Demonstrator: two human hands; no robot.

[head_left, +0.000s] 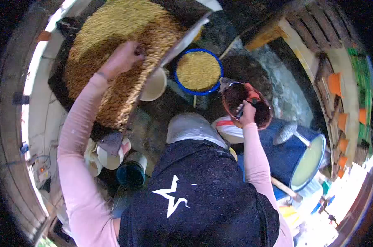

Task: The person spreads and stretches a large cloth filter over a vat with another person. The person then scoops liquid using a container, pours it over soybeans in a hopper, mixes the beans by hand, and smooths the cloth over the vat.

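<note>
My left hand [125, 58] is over a large trough of kernels or beans [124, 20], pale yellow at the far side and browner nearer me. Its fingers are loosely bent and apart, slightly blurred, with nothing visible in them. My right hand [247, 113] is closed around the dark handle of a reddish-brown, see-through jug [232, 108], tilted so that its mouth shows. An orange-red part [252, 94] sits by the grip. Left of the jug stands a blue-rimmed tub [199, 70] filled with yellow grains. A white bucket [154, 85] is beside the trough's edge.
A blue barrel [277, 146] lies at the right, with a metal ladle [286, 133] over it. Several buckets, one of them teal [131, 173], stand at the lower left. Orange pots [335, 83] line the right wall. A wooden beam [265, 39] is at the upper right.
</note>
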